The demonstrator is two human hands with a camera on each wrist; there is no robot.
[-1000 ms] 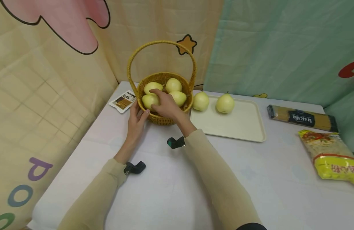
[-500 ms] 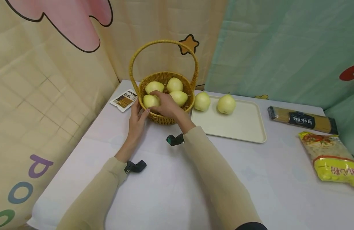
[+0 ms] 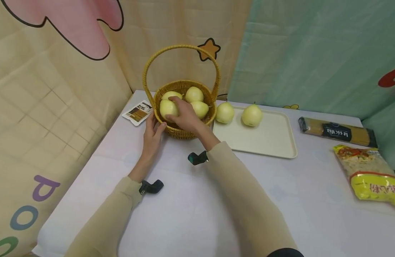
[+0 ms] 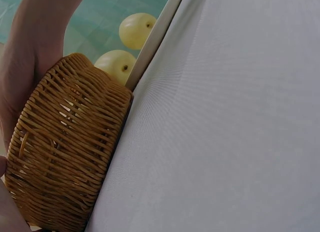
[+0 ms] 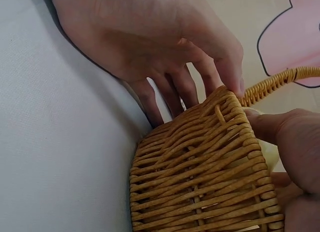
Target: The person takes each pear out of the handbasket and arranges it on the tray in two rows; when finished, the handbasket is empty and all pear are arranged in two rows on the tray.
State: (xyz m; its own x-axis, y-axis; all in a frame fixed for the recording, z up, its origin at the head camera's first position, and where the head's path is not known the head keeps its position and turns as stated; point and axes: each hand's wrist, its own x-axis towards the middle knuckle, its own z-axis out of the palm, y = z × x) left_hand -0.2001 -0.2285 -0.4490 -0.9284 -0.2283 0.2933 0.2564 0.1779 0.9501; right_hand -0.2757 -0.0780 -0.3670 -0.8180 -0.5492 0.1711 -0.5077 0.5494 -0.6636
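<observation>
A wicker basket (image 3: pixel 181 135) with a tall hooped handle holds several pale yellow-green pears. My right hand (image 3: pixel 186 116) reaches over its front rim and grips a pear (image 3: pixel 167 109) at the left, between thumb and fingers. That pear partly covers another pear (image 3: pixel 172 95) behind it. At the basket's front left, my left hand (image 3: pixel 151 137) holds the side; in the right wrist view the left thumb lies on the rim (image 5: pixel 232 100) and the fingers rest against the outer wall. The basket wall hides most of the gripped pear in both wrist views.
Right of the basket, two pears (image 3: pixel 252 115) stand on a cream tray (image 3: pixel 264 142). A flat white packet (image 3: pixel 137 112) lies left of the basket. Farther right are a spaghetti pack (image 3: pixel 337 132) and a yellow-labelled bag (image 3: pixel 370 175). Curtains hang behind and at the left.
My right hand has closed further round the left front pear and raised it a little, so it now overlaps the pear behind. The left hand stays at the basket's side.
</observation>
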